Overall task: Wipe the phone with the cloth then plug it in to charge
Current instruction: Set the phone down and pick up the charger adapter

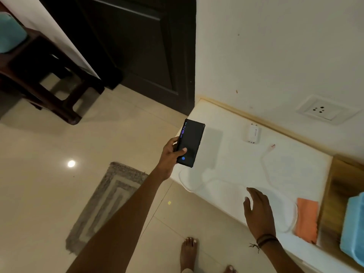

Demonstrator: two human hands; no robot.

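Note:
My left hand holds a black phone upright above the left edge of a white ledge; its screen glows with a clock and a blue icon. An orange cloth lies folded at the ledge's right end. My right hand hovers open over the ledge's front edge, left of the cloth, fingers spread, holding nothing. A white charger adapter lies on the ledge near the wall. A white cable snakes across the ledge. A wall socket sits above, with nothing in it.
A light blue plastic box rests on a wooden surface at far right. A dark door stands behind the phone. A dark wooden stool is at left, a grey mat on the tiled floor, my bare feet below.

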